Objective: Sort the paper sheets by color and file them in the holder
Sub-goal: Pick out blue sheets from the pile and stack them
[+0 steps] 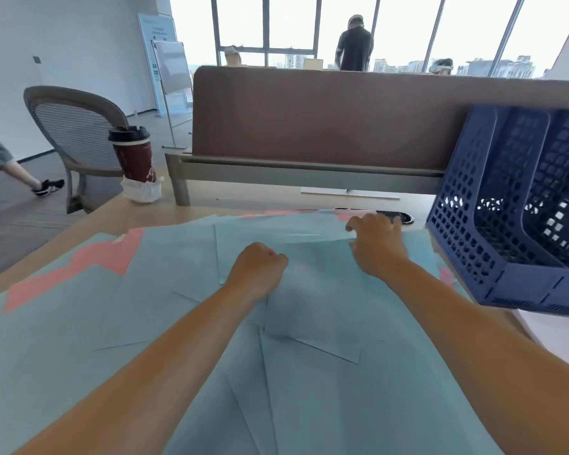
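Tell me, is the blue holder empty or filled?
Empty as seen: the blue holder shows bare mesh compartments, no paper; its right side is cut off.

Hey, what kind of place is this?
Most likely an open-plan office: a desk with a brown partition behind it, a blue file holder on it, a mesh chair nearby, and tall windows overlooking city buildings.

Bright daylight through tall dark-framed windows [293, 24] at back, city skyline outside. White wall [63, 44] left, grey-brown floor [14, 231]. Brown divider panel [342, 116] across light wood desk [79, 224]. Grey mesh chair [69, 126] left, signboard stand [171, 67] beyond.
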